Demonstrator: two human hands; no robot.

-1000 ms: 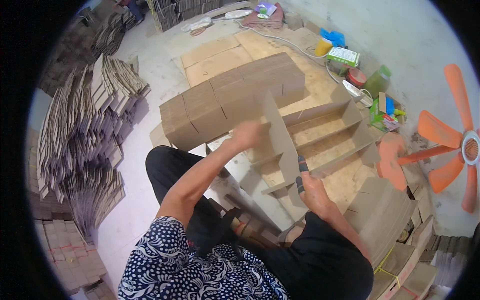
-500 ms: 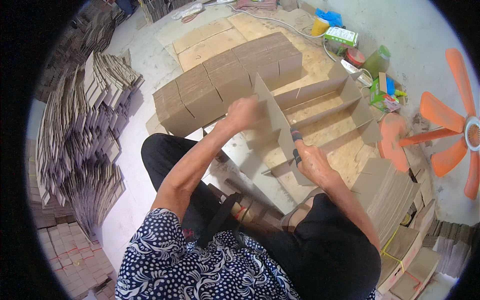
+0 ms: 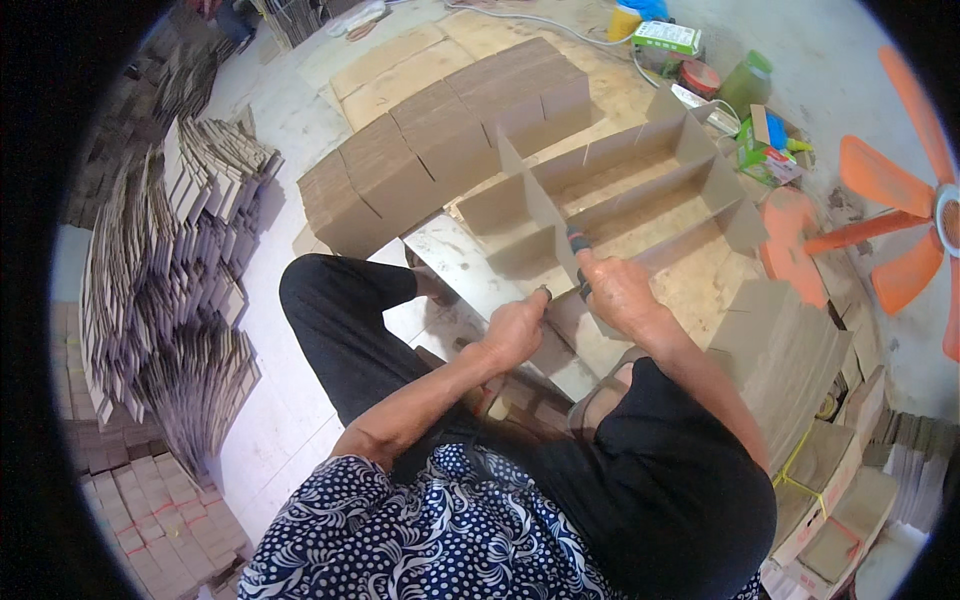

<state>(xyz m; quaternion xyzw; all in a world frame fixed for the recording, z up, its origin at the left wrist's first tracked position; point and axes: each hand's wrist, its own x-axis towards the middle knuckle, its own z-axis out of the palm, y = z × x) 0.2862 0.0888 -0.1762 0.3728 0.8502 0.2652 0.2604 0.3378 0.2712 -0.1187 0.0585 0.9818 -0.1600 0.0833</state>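
A partly assembled grid of grey-brown cardboard dividers point(image 3: 640, 210) stands on the board in front of me, its cross strips slotted into one long strip. My right hand point(image 3: 620, 292), with dark coverings on its fingers, grips that long strip near its closer end. My left hand point(image 3: 514, 332) is closed beside it at the near edge of the grid. Its curled fingers are at a cardboard cross strip, and their exact hold is partly hidden. Behind the grid lies a long row of stacked cardboard strips point(image 3: 440, 130) with slits cut in them.
Tall fanned piles of cardboard pieces point(image 3: 170, 270) stand on the left. At the right are another stack of strips point(image 3: 780, 360), tied bundles point(image 3: 815, 460) and an orange fan point(image 3: 880, 215). A green jar point(image 3: 747, 85) and small boxes sit by the wall.
My left hand has come down from the far part of the long strip to the near edge of the grid. The right hand keeps its grip. The view has shifted slightly.
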